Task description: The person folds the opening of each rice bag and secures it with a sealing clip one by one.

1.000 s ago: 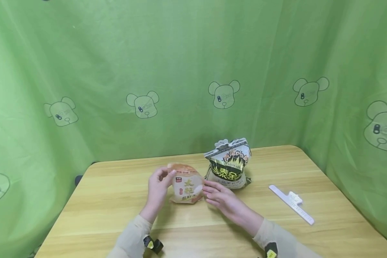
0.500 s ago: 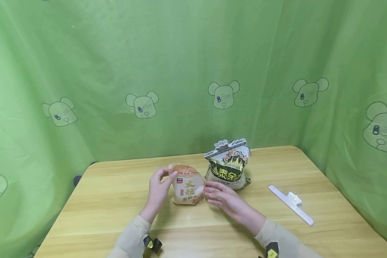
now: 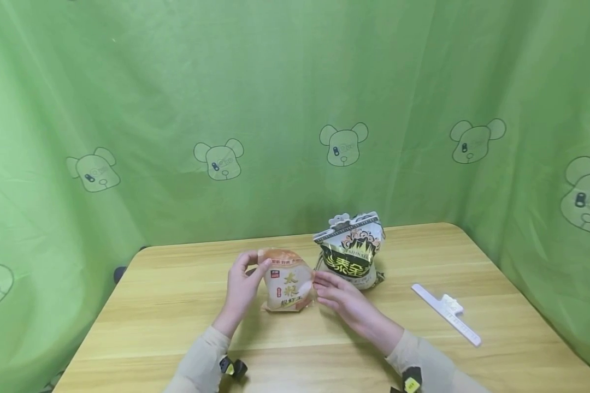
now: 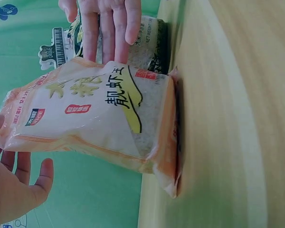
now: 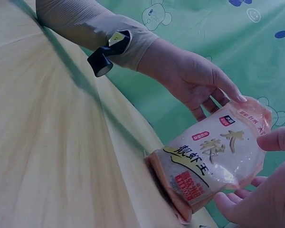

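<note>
A white-and-orange rice bag (image 3: 287, 284) stands upright on the table, grains showing through its lower part in the left wrist view. My left hand (image 3: 242, 284) pinches its upper left corner, thumb on the printed front and fingers behind. At the bag's right side, my right hand (image 3: 346, 305) has its fingers (image 4: 104, 33) stretched out straight, tips right at the edge. In the right wrist view the right thumb (image 5: 275, 140) lies near the upper edge. Just behind stands a black-and-white rice bag (image 3: 349, 262) with a grey bag clip (image 3: 346, 224) across its top.
A white bag clip (image 3: 444, 314) with a long bar lies on the wooden table (image 3: 177, 305), to the right of my right hand. Green curtain (image 3: 275, 109) printed with bear heads hangs behind the table and at both sides.
The white-and-orange rice bag has shifted very slightly to the right. Both hands keep nearly the same places on it.
</note>
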Demonstrator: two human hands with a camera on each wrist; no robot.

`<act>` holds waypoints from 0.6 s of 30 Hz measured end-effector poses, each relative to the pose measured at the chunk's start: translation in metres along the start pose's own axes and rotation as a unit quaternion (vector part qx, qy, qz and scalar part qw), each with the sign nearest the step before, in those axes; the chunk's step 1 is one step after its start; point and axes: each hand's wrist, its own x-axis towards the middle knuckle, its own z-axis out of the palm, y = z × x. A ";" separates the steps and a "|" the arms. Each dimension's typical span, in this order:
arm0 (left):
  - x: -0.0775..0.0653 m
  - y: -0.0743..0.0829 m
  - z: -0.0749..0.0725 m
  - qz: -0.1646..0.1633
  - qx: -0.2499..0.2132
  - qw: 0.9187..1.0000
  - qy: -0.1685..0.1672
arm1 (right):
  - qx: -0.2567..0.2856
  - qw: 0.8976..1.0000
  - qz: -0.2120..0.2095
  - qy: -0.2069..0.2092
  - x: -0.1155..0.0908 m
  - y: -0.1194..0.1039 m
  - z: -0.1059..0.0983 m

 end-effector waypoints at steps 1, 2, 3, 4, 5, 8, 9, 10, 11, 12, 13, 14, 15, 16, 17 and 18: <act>0.001 0.000 0.000 0.002 -0.001 1.000 0.000 | -0.002 1.000 0.000 0.002 0.000 -0.001 0.001; 0.002 0.000 0.000 0.004 -0.001 1.000 -0.001 | -0.005 1.000 -0.001 0.004 0.000 -0.002 0.002; 0.003 0.000 0.000 0.006 -0.002 1.000 -0.003 | -0.008 1.000 -0.002 0.006 0.001 -0.003 0.002; 0.004 0.000 0.000 0.008 0.000 1.000 -0.005 | -0.012 1.000 -0.003 0.009 0.001 -0.004 0.003; 0.005 0.000 0.000 0.009 0.004 1.000 -0.008 | -0.016 1.000 -0.004 0.012 0.002 -0.005 0.004; 0.009 0.002 0.001 0.007 0.012 1.000 -0.018 | -0.029 0.999 -0.006 0.021 0.003 -0.007 0.005; 0.010 0.003 0.001 0.007 0.016 1.000 -0.019 | -0.032 0.999 -0.006 0.024 0.003 -0.007 0.005; 0.012 0.004 0.002 0.008 0.021 1.000 -0.019 | -0.036 0.999 -0.007 0.025 0.003 -0.008 0.005; 0.013 0.006 0.002 0.011 0.025 0.999 -0.019 | -0.038 0.999 -0.007 0.026 0.003 -0.008 0.005; 0.013 0.008 0.003 0.015 0.029 0.999 -0.018 | -0.040 0.999 -0.007 0.027 0.004 -0.009 0.005; 0.014 0.010 0.004 0.019 0.036 0.999 -0.017 | -0.042 0.999 -0.008 0.029 0.004 -0.009 0.005; 0.015 0.013 0.005 0.027 0.044 0.999 -0.016 | -0.045 0.999 -0.009 0.029 0.005 -0.009 0.005; 0.016 0.015 0.006 0.036 0.053 0.998 -0.016 | -0.048 0.998 -0.010 0.030 0.005 -0.010 0.005; 0.017 0.017 0.007 0.044 0.063 0.997 -0.017 | -0.050 0.998 -0.011 0.032 0.005 -0.010 0.006; 0.017 0.019 0.009 0.056 0.077 0.995 -0.020 | -0.052 0.998 -0.011 0.033 0.006 -0.011 0.006; 0.017 0.021 0.010 0.065 0.092 0.993 -0.023 | -0.055 0.998 -0.013 0.033 0.006 -0.011 0.006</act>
